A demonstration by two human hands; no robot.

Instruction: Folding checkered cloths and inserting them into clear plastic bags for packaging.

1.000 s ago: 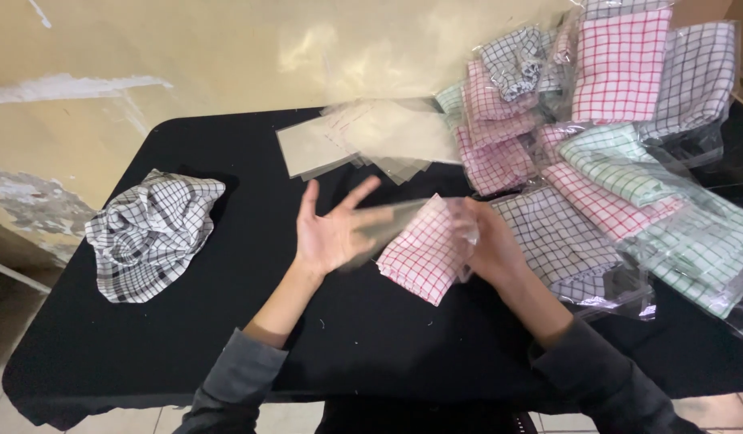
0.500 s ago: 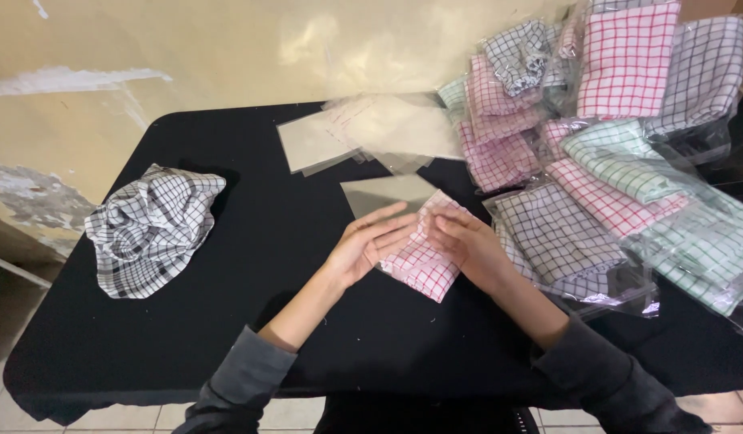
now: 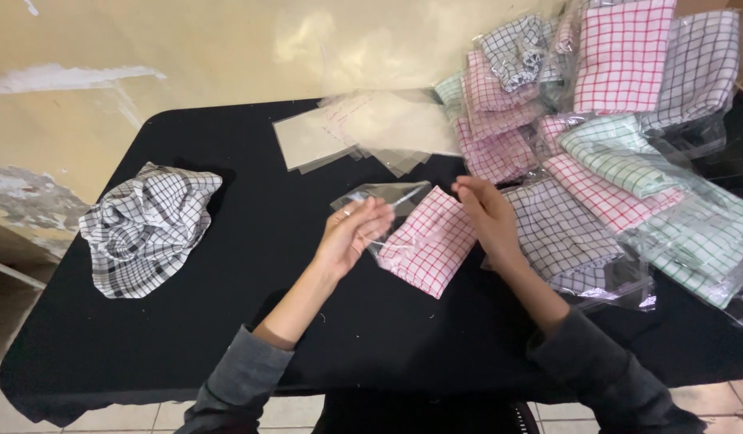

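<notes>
Pink cloth (image 3: 426, 245) half inside clear bag (image 3: 385, 195), mid-table (image 3: 251, 241).
Left hand (image 3: 354, 235) pinching bag's open flap; right hand (image 3: 486, 213) loose-fingered against cloth's far edge. Bagged pile (image 3: 629, 153) crowding right, spare bags (image 3: 363, 128) behind, crumpled checked cloth (image 3: 146, 229) far left.

The person wears dark grey long sleeves, pushed up on the forearms; left hand (image 3: 351, 237) and right hand (image 3: 486, 213) are bare

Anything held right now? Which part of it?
The left hand pinches the open flap of the clear bag around the pink checked cloth. The right hand rests against the cloth's far edge, without a clear grip.
</notes>
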